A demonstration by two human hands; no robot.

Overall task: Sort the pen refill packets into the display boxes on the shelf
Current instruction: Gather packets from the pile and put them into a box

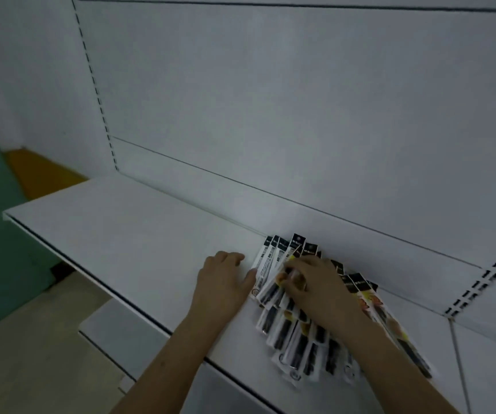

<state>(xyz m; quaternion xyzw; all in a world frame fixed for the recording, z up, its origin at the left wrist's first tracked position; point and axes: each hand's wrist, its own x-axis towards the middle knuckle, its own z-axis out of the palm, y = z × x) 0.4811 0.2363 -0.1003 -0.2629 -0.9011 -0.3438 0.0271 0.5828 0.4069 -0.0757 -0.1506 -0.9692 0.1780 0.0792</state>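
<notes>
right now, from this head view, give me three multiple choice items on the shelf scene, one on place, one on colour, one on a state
1. Where do the pen refill packets lie?
A. on the floor
B. fanned out on the white shelf, toward its right part
C. hung on the back panel

2. What colour are the header strips at the far ends of the packets?
A. black
B. red
C. green

3. What is the left hand doing?
A. holding a packet in the air
B. lying on the shelf with fingers relaxed, just left of the packets
C. gripping the shelf edge

Answers:
1 B: the packets spread flat on the shelf under the right hand.
2 A: each far end shows a black strip.
3 B: the left hand rests on the bare shelf and grips nothing, while the right hand's curled fingers pick at the packets.
</notes>
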